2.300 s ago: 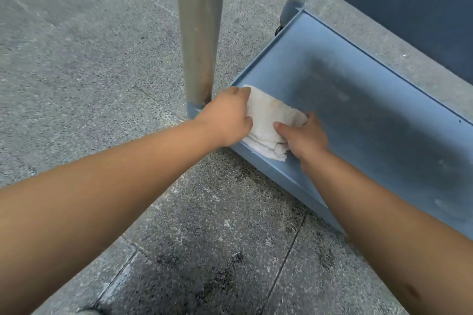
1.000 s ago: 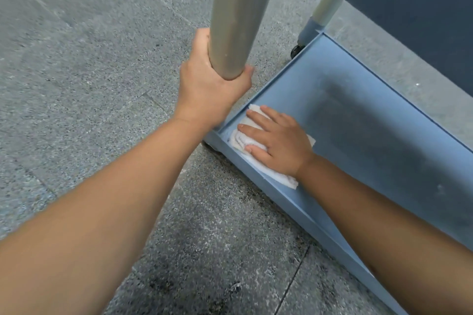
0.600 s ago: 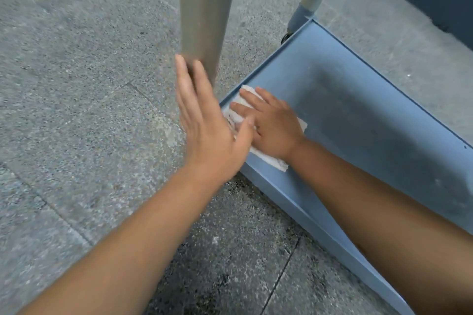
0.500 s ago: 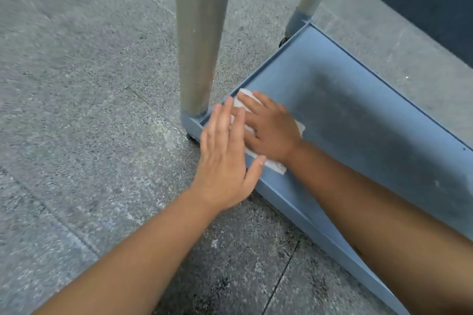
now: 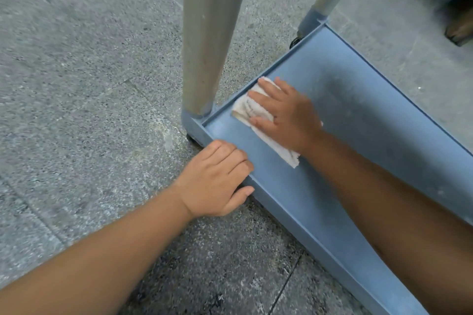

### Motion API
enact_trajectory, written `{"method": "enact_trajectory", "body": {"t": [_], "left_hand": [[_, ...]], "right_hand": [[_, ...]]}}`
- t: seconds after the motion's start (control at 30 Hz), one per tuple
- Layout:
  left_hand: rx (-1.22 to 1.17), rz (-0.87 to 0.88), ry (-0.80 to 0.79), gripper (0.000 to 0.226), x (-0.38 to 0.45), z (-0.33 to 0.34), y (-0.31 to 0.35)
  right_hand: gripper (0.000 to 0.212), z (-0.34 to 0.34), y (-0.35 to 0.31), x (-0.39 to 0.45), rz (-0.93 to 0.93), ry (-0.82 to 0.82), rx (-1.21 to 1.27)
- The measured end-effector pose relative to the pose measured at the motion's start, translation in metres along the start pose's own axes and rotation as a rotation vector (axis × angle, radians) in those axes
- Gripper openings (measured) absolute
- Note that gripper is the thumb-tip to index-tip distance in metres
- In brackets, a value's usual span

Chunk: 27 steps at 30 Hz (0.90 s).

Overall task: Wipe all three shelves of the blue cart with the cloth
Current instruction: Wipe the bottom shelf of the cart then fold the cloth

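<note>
Pressing down with the right hand (image 5: 286, 117), fingers straight and a bit spread, flat on the cloth (image 5: 252, 110), which lies on the bottom shelf (image 5: 358, 135) near the corner post (image 5: 207, 33). Left hand (image 5: 215, 181) curls its fingers over the shelf's near edge, just beside the cloth.

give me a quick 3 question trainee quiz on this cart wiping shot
1. True or false: the right hand presses the cloth flat on the bottom shelf.
2. Where does the left hand rest? A) on the metal post B) on the shelf's near rim C) on the cloth
3. Fill in: the cloth lies near the shelf's ___ end, by the post.

Key: 1 true; 2 B; 3 left
</note>
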State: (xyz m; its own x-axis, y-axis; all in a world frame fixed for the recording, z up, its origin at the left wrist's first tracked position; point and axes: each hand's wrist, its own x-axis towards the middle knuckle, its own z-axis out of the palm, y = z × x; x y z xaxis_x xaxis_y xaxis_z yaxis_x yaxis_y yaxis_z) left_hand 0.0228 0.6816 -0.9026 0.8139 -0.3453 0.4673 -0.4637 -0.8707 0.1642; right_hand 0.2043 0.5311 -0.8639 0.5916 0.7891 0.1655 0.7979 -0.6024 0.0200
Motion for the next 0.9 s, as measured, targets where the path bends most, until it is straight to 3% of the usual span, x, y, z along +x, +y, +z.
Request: {"method": "enact_trajectory", "body": {"t": [0.1,0.23,0.4,0.53,0.63,0.8,0.9], "left_hand": [[0.020,0.002,0.012,0.042,0.001,0.001,-0.002],[-0.006,0.024,-0.021,0.041,0.005,-0.003,-0.005],[-0.051,-0.004,-0.083,0.041,0.008,-0.015,0.000],[-0.056,-0.165,-0.170,0.050,0.029,-0.028,0.009],[-0.021,-0.292,-0.263,0.059,0.069,-0.027,0.010],[0.026,-0.319,-0.574,0.077,0.110,0.001,-0.008],[0.020,-0.305,-0.610,0.082,0.099,0.018,-0.013]], "right_hand": [[0.057,-0.002,0.032,0.017,0.176,-0.068,-0.062],[0.061,-0.001,0.068,0.035,0.219,-0.127,-0.189],[0.058,0.003,0.108,0.043,0.566,-0.112,-0.056],[0.060,0.007,0.107,0.046,0.469,-0.114,-0.049],[0.058,0.011,0.099,0.046,0.514,-0.088,-0.055],[0.067,0.009,0.096,0.043,0.525,-0.119,-0.074],[0.059,0.013,0.097,0.041,0.498,-0.065,-0.067]]}}
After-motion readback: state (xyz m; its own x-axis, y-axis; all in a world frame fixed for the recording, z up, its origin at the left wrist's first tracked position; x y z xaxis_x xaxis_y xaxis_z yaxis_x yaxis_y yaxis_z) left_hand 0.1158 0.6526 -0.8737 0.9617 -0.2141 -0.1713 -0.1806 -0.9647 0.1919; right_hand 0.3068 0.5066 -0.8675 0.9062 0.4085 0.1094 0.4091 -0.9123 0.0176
